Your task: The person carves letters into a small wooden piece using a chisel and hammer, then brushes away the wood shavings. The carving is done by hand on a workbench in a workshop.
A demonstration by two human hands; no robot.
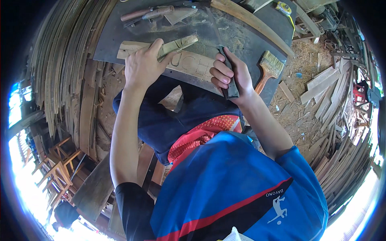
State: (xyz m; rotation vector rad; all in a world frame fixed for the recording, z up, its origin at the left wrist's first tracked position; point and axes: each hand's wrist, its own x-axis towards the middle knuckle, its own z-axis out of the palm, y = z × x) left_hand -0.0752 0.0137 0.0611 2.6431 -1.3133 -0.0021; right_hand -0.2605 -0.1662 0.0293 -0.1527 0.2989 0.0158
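Observation:
My left hand (144,66) is closed round a short strip of wood (179,45) with dark notches across it, its free end pointing right. Under that strip lies a pale board (197,66) with carved letters and dotted outlines, along the near edge of the table. My right hand (233,74) grips a tool by its thick dark handle (230,86). A long narrow metal shaft (215,26) runs from the handle toward the far side of the table; its exact kind I cannot make out. The shaft stands apart from the notched strip.
On the dark table (108,40) lie wooden-handled tools (148,14), a curved wooden piece (253,24), a tape measure (284,9) and a paint brush (270,66), amid sawdust. Stacked planks (68,52) stand at left; wood offcuts (321,86) litter the floor at right.

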